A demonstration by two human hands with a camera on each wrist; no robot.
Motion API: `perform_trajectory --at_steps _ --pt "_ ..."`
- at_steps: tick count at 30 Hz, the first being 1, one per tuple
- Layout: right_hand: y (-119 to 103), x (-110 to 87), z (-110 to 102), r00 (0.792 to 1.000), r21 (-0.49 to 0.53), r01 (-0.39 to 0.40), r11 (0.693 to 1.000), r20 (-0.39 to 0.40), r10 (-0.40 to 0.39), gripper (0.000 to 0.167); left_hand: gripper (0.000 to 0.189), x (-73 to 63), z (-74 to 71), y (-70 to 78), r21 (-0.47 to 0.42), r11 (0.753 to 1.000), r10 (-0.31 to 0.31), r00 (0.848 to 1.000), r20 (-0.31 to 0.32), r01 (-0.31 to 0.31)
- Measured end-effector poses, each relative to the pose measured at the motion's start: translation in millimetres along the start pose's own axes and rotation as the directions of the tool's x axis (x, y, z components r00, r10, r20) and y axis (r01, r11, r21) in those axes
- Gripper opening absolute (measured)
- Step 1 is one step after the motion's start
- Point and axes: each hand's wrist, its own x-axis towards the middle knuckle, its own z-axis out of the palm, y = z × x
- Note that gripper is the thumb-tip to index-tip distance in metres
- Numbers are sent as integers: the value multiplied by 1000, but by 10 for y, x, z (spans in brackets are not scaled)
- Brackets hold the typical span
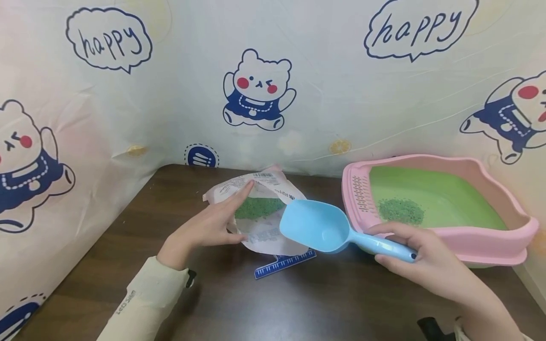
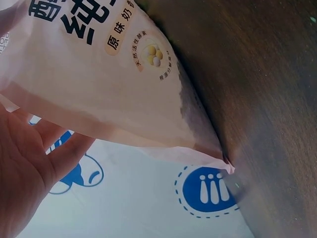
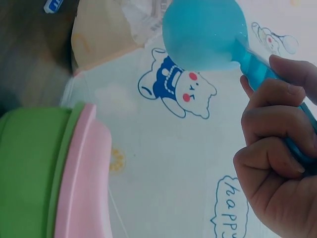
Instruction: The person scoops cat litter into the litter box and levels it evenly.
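A white bag (image 1: 273, 239) of green granules (image 1: 256, 208) stands with its mouth open on the table; printing covers its outside in the left wrist view. My left hand (image 1: 209, 222) spreads along the bag's left side, thumb and fingers apart and fairly straight, touching it. Some of its fingertips are hidden by the bag (image 2: 99, 99) in the left wrist view. My right hand (image 1: 415, 251) grips the handle of a light blue scoop (image 1: 317, 225), its fingers curled round it in the right wrist view. The scoop's bowl hangs over the bag's right edge, with no granules visible in it.
At the right stands a pink litter box (image 1: 469, 241) with a green inside and a small heap of green granules (image 1: 401, 210). A blue sealing clip (image 1: 286, 264) lies in front of the bag on the dark wooden table (image 1: 239, 303). A printed cloth hangs behind.
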Motion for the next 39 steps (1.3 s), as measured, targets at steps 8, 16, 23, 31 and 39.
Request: perform_trajectory --at_steps 8,16,23,31,39 --pt "-83 94 127 997 62 45 997 66 -49 36 119 8 -4 4 18 1000 17 1000 -7 -17" --pt "-137 230 283 996 36 -7 999 94 4 27 119 11 1 3 19 999 30 999 -12 -30" --pt "-239 367 403 995 22 -54 998 87 52 25 117 16 8 -3 5 1000 14 1000 -4 -14" --pt "-295 517 598 990 -87 -124 988 53 129 27 118 2 8 -2 10 1000 1 1000 -5 -1" --pt "-254 653 815 992 -147 -124 981 -4 125 30 119 11 5 8 14 1000 -13 1000 -5 13"
